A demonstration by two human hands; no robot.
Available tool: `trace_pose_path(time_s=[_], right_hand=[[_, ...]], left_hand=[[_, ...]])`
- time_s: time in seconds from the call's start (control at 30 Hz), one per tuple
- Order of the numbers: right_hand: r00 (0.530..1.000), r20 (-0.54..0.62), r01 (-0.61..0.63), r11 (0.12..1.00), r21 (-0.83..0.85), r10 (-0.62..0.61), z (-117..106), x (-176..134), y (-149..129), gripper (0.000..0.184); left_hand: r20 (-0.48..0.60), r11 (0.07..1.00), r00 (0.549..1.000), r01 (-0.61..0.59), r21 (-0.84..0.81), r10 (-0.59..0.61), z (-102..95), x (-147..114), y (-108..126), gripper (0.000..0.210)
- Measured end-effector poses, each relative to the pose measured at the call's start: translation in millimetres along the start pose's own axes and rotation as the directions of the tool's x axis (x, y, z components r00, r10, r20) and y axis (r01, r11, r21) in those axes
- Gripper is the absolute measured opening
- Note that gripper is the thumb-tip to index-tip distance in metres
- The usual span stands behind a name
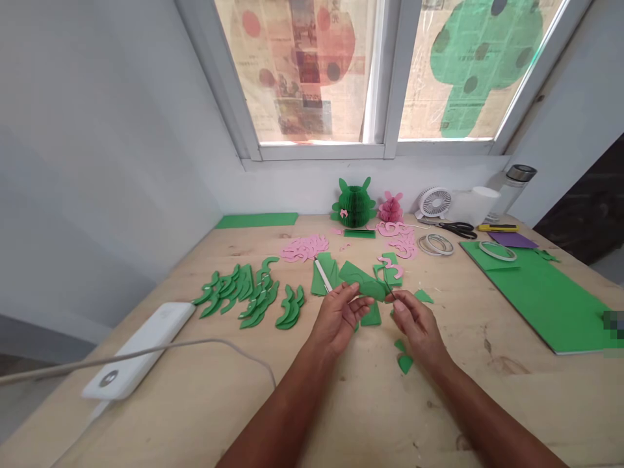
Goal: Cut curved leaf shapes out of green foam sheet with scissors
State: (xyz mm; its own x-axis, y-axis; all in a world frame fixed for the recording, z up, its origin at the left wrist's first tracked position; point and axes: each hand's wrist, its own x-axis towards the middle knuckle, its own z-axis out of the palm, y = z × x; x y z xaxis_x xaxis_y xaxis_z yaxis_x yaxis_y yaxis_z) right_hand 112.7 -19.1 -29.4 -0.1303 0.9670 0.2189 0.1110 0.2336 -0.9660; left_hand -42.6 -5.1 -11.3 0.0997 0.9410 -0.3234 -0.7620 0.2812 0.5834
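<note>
My left hand (341, 313) pinches a curved piece of green paper (371, 289) between thumb and fingers, above the table. At the paper's right end, my right hand (416, 325) is closed, its fingertips near the edge. A thin dark line shows at those fingertips; I cannot make out whether it is a paper edge or a tool. Behind the held piece lie green paper pieces (353, 272) and a white pen (323, 274). Small green scraps (404, 363) rest under my right hand.
Left of my hands lie stacks of curved green cutouts (258, 299), a white power bank (141, 348) and a cable (214, 340). Pink cutouts (305, 247), paper honeycomb figures (357, 207), a fan (435, 203), scissors (458, 228), tape rolls (439, 244) and green sheets (550, 299) lie farther out.
</note>
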Motion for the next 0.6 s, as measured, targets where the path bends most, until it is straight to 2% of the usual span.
trace_pose_path(time_s=[0.23,0.6], right_hand=[[0.998,0.045,-0.052,0.992,0.114,0.047,-0.9,0.8,-0.7,0.029],[0.996,0.062,-0.066,0.989,0.129,0.058,0.2,1.4,-1.9,0.030]], left_hand=[[0.041,1.000,0.999,0.028,0.004,-0.029,-1.5,0.2,-0.1,0.025],[0.101,0.999,0.994,0.040,0.028,-0.043,1.7,-2.9,-0.2,0.028]])
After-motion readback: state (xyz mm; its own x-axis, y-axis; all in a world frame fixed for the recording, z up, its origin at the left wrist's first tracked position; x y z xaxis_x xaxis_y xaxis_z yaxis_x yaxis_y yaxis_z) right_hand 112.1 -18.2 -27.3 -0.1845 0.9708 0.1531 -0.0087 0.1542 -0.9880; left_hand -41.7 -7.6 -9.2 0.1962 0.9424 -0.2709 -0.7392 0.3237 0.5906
